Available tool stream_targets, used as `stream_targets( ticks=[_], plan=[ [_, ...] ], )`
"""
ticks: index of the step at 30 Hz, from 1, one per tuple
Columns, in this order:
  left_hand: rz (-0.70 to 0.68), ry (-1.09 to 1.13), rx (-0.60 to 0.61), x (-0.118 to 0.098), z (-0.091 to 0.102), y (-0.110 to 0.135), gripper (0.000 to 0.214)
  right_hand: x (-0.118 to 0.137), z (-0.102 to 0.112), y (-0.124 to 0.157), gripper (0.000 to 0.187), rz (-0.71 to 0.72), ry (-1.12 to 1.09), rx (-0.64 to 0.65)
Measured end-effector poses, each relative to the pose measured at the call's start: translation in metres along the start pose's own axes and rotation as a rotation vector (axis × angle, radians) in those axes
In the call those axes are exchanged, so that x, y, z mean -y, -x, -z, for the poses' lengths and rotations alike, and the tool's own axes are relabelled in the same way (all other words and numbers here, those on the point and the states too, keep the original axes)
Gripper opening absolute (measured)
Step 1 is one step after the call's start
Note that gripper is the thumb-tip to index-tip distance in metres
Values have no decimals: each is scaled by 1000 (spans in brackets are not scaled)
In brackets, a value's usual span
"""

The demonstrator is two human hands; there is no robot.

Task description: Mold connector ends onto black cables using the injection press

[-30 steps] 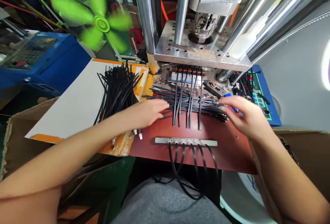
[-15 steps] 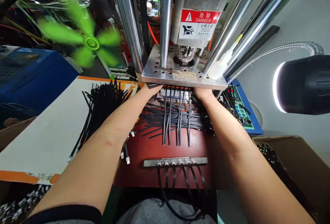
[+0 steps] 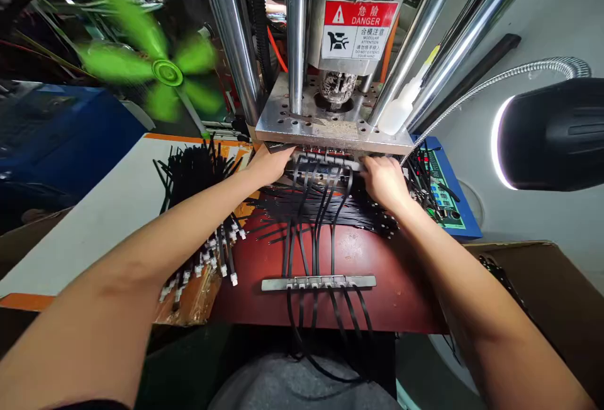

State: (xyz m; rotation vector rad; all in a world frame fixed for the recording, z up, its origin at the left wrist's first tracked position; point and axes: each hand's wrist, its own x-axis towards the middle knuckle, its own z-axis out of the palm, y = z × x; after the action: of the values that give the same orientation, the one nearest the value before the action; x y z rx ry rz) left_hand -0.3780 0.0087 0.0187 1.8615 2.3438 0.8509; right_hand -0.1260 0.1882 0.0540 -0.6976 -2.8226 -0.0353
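My left hand (image 3: 271, 163) and my right hand (image 3: 385, 180) are at the front of the press, just below its steel plate (image 3: 330, 135). Between them is a narrow metal bar (image 3: 330, 160) with several flat black cables (image 3: 323, 199) hanging from it toward me. My right fingers are closed on the bar's right end. The left fingers close round its left end, their tips partly hidden. A second metal bar (image 3: 363, 282) lies nearer me on the red-brown tabletop (image 3: 396, 300), with more black cables looping over the edge.
A pile of black cables (image 3: 325, 209) lies across the table below the press. Cables with white connectors (image 3: 221, 253) are heaped at left. A green fan (image 3: 167, 75) spins behind. On the right are a lamp (image 3: 547, 136), a blue control box (image 3: 448, 190) and a cardboard box (image 3: 528, 271).
Both hands have drawn back toward me from under the press plate, bringing the cable-bearing bar out into view. The cables hanging from it now bow and reach the nearer bar.
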Motion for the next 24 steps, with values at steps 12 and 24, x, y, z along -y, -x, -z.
stream_targets(
  ticks=[12, 24],
  plan=[
    [-158, 454, 834, -103, 11, 58, 28, -33, 43, 200, 26, -64, -581, 338],
    [-373, 184, 612, -124, 10, 54, 25, 12, 71, 64, 18, 212, -590, 629]
  ],
)
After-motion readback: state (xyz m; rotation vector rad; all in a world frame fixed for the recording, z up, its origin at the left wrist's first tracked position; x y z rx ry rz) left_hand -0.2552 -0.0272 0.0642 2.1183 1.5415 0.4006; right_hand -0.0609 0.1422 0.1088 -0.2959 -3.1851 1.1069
